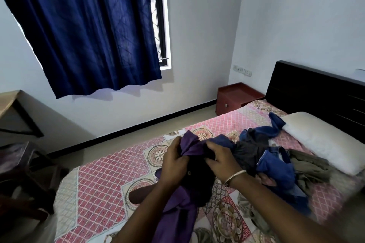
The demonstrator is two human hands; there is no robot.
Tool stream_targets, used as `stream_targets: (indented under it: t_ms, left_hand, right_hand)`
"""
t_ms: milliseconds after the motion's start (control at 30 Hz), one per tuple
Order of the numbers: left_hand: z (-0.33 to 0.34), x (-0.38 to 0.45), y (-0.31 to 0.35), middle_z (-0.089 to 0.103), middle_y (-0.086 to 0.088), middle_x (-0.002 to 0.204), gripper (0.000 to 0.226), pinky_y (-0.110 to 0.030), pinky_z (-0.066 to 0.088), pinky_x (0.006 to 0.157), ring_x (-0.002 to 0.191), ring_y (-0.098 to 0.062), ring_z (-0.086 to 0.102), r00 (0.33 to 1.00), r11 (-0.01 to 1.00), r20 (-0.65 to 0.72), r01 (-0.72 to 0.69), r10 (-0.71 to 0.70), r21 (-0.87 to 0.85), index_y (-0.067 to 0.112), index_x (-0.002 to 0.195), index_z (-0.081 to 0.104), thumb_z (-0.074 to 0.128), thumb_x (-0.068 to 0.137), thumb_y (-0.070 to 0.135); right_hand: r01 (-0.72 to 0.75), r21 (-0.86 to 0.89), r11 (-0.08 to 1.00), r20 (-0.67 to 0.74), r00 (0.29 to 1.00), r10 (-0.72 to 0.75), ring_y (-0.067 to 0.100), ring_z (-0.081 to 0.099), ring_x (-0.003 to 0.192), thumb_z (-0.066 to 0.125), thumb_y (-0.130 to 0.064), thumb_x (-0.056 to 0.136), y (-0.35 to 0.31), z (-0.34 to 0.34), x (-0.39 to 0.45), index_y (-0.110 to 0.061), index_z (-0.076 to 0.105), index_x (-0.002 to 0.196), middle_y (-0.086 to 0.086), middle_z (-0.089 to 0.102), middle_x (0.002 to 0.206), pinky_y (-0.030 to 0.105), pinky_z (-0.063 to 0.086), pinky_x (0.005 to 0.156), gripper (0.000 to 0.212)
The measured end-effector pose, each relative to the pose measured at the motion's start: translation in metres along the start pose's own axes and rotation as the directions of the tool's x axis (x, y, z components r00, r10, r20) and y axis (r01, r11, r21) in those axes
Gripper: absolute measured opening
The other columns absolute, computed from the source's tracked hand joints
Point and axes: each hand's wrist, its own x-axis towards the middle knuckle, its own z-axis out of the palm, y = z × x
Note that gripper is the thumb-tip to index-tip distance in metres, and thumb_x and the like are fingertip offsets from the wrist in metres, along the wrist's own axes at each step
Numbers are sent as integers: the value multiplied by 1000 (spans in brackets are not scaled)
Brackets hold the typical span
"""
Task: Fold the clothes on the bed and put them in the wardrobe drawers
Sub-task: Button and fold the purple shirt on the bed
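A purple garment (184, 205), crumpled, hangs lifted above the middle of the bed (94, 187), its top bunched and its length trailing down toward the near edge. Right beside it, toward the headboard end, sits a loose unfolded heap: a blue garment (274, 167) sprawls on top, a dark grey piece (249, 154) tangles into it, and an olive-green piece (310, 171) lies rumpled against the pillow side. Nothing here is folded.

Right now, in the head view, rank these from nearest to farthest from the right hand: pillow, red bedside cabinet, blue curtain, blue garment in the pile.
From the right hand:
1. Blue garment, just to its right in the pile.
2. Pillow, farther right by the headboard.
3. Red bedside cabinet, beyond the bed's far corner.
4. Blue curtain, on the far wall, up left.
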Motion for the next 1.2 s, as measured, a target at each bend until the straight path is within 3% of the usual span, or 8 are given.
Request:
stream_targets:
  t_ms: [233, 333, 467, 733, 833, 933, 1033, 1200]
  left_hand:
    - [-21, -1, -17, 61, 3, 130, 93, -25, 54, 87, 113, -9, 64, 989, 974, 92, 131, -116, -183, 22, 140, 40, 86, 59, 30]
    - [-19, -8, -19, 73, 9, 95, 78, -12, 49, 61, 77, -2, 69, 961, 947, 168, 253, -221, -196, 10, 118, 55, 90, 56, 42]
    - [-7, -4, -19, 73, -2, 83, 14, -16, 50, 61, 70, -10, 66, 954, 957, 192, 258, -230, -133, -4, 106, 61, 61, 92, -2]
    - [13, 25, 8, 61, 3, 83, 19, -13, 43, 64, 75, -10, 54, 965, 978, -162, 207, -206, -12, 15, 97, 58, 43, 99, 4]
    - [16, 44, 19, 64, -9, 95, 15, -19, 44, 72, 85, -16, 56, 967, 980, -183, 190, -178, 52, 9, 102, 59, 45, 100, 11]
    - [26, 55, 29, 61, -3, 91, 14, -12, 42, 64, 81, -13, 55, 964, 972, -174, 218, -201, 85, 12, 100, 58, 44, 102, 17]
    - [34, 57, 42, 59, -4, 86, 17, -23, 43, 67, 82, -19, 54, 966, 980, -170, 200, -195, 12, 18, 88, 54, 45, 102, 16]
    - [32, 62, 66, 57, -6, 87, 15, -20, 44, 60, 77, -16, 53, 955, 970, -168, 235, -244, -68, 12, 101, 56, 43, 103, 19]
  right_hand:
    - [63, 283, 957, -111, 993, -33, 14, 40, 71, 37, -2, 71, -40, -14, 30, 1, 49, 87, 20, 49, 76, 34, 34, 65, 20]
    - [37, 393, 919, -164, 986, 30, 18, 42, 74, 35, -2, 68, -38, -19, 44, 1, 50, 87, 22, 50, 78, 35, 35, 68, 24]
    - [-119, 534, 837, -174, 953, 246, 17, 47, 76, 37, 6, 82, -34, -30, 46, -5, 56, 88, 6, 55, 77, 29, 39, 68, 23]
    - [-396, 103, 912, -166, 898, 408, 30, 64, 93, 60, -21, 86, 13, -54, 35, -28, 49, 109, 5, 66, 98, 42, 51, 83, 27]
    - [-243, 6, 970, -114, 963, 242, 21, 57, 108, 66, -4, 82, 7, -48, 13, -24, 46, 129, 4, 59, 116, 23, 48, 88, 54]
    - [-19, -5, 1000, 30, 999, 19, 9, 58, 103, 72, -6, 85, -8, -42, -5, -20, 56, 122, -4, 61, 110, 4, 40, 83, 43]
    - [18, 109, 994, 71, 997, -26, 7, 68, 87, 79, -26, 83, -14, -34, -18, -25, 59, 112, -10, 68, 100, 18, 53, 74, 36]
    - [47, -97, 994, 86, 996, -39, 4, 63, 106, 81, -72, 58, 0, -10, -32, -32, 40, 130, -16, 63, 116, 31, 54, 84, 92]
